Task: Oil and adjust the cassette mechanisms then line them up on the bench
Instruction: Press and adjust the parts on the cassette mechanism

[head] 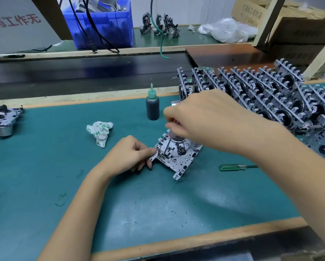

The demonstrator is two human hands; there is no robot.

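Note:
A metal cassette mechanism (178, 159) lies flat on the green bench mat (63, 176), in the middle. My left hand (131, 153) pinches its left edge with thumb and fingers. My right hand (201, 117) hovers over it, fingers closed on a thin screwdriver (167, 146) whose shaft points down into the mechanism's left part. The tool's handle is mostly hidden in my fist. A dark oil bottle (152, 106) with a green nozzle stands upright just behind the mechanism. Several mechanisms (270, 97) stand on edge in rows at the right.
A crumpled white rag (99, 131) lies left of the bottle. A green-handled screwdriver (235, 167) lies to the right. Another mechanism (1, 117) sits at the far left edge. A blue bin (105, 25), cables and cardboard boxes (282, 17) fill the back shelf.

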